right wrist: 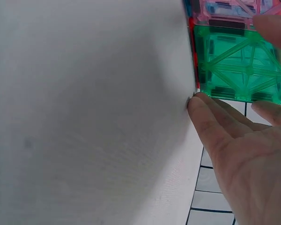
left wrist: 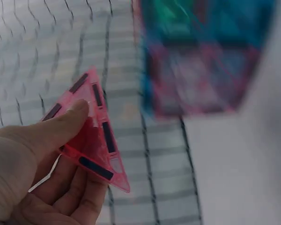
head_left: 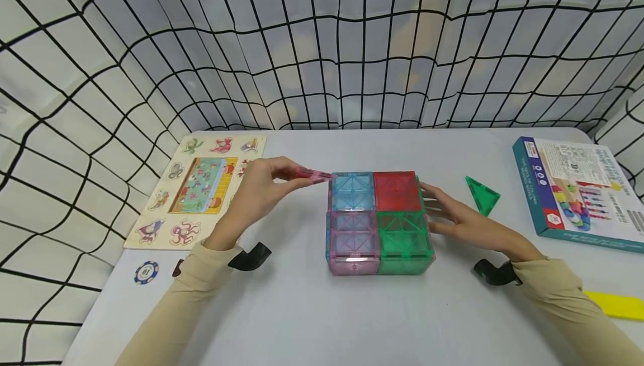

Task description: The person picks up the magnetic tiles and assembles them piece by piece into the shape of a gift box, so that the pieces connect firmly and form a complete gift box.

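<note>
My left hand [head_left: 259,193] pinches a pink triangular magnetic tile [left wrist: 103,136] between thumb and fingers, with dark magnet strips along its edges. One tip of the tile is at the back left corner of a box-shaped build of magnetic tiles [head_left: 379,223]. The build's top shows blue, red, pink and green squares. Along its right side lies my right hand [head_left: 468,223], its fingers fairly straight against or close beside the green tile [right wrist: 243,65]; exact contact is hard to tell. A loose green triangular tile [head_left: 484,195] lies behind the right hand.
A wooden picture puzzle board [head_left: 151,209] lies at the left, with a blue and white poker chip [head_left: 146,272] in front of it. A teal product box [head_left: 593,187] is at the far right. Near the right sleeve lies a yellow piece [head_left: 616,305]. Black netting [head_left: 339,64] surrounds the table.
</note>
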{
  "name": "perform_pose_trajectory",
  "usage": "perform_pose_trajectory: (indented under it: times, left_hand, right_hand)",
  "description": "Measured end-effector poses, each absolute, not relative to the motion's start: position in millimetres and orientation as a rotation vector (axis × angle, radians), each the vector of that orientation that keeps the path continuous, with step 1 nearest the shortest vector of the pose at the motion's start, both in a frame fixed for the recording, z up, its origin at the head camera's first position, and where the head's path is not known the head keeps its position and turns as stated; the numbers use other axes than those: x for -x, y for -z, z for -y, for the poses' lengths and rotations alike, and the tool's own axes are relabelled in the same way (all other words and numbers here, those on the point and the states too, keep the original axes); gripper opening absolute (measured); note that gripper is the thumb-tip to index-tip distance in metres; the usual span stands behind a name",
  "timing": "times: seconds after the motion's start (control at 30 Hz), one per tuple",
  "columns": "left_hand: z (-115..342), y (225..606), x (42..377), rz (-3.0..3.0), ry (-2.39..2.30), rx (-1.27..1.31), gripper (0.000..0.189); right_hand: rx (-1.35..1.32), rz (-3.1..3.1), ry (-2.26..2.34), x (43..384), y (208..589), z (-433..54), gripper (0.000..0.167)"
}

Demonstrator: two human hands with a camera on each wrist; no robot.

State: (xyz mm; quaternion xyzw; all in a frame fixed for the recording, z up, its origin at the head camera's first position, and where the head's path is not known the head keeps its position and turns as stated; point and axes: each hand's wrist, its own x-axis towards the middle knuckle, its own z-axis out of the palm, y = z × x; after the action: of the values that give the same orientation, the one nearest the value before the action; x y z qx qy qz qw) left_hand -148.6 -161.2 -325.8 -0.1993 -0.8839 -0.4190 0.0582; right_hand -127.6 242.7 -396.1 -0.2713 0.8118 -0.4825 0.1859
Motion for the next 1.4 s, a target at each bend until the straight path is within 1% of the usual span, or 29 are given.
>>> perform_pose_trajectory:
  times: [0.07, 0.17, 0.27, 0.43, 0.5, 0.6, 0.67, 0.73, 0.9, 1.03, 1.27, 1.33, 1.4]
  left_hand:
    - [145, 316, 138, 2.646, 1.283, 0.756, 0.013]
    - [125, 312, 125, 2.645, 1.267, 0.916, 0.011]
    - [114, 316, 121, 2.666, 1.245, 0.980, 0.011]
    - [110, 326, 122, 2.688, 1.253, 0.967, 0.011]
    - [110, 327, 123, 2.687, 1.258, 0.954, 0.010]
    - [108, 328, 124, 2.680, 1.245, 0.956, 0.010]
    - [107, 328, 125, 2.680, 1.235, 0.968, 0.009]
    - [107, 328, 125, 2.684, 1.233, 0.975, 0.009]
    - [108, 327, 126, 2.714, 1.220, 0.974, 0.010]
    - [108, 327, 126, 2.733, 1.203, 0.978, 0.011]
    - [107, 327, 128, 2.731, 1.199, 0.984, 0.012]
    - [106, 327, 128, 2.734, 1.199, 0.986, 0.012]
    - [105, 328, 128, 2.738, 1.199, 0.986, 0.012]
  right_hand:
    - [0.776, -2.282, 1.358, 128, 397, -242, 0.081]
    - [0.792, -2.276, 1.356, 129, 397, -241, 0.082]
    - [0.796, -2.286, 1.342, 130, 396, -240, 0.082]
    - [0.768, -2.334, 1.312, 129, 388, -243, 0.079]
    - [0.760, -2.389, 1.289, 129, 382, -248, 0.073]
    - [0.744, -2.558, 1.204, 132, 372, -262, 0.061]
    - [0.723, -2.708, 1.081, 136, 368, -272, 0.053]
    - [0.647, -2.842, 0.921, 142, 366, -281, 0.049]
    - [0.352, -2.933, 0.570, 150, 371, -292, 0.055]
    - [0.241, -2.948, 0.467, 151, 376, -292, 0.056]
    - [0.146, -2.884, 0.571, 154, 372, -295, 0.063]
    - [0.134, -2.850, 0.643, 154, 371, -298, 0.061]
    - [0.122, -2.824, 0.720, 152, 371, -300, 0.056]
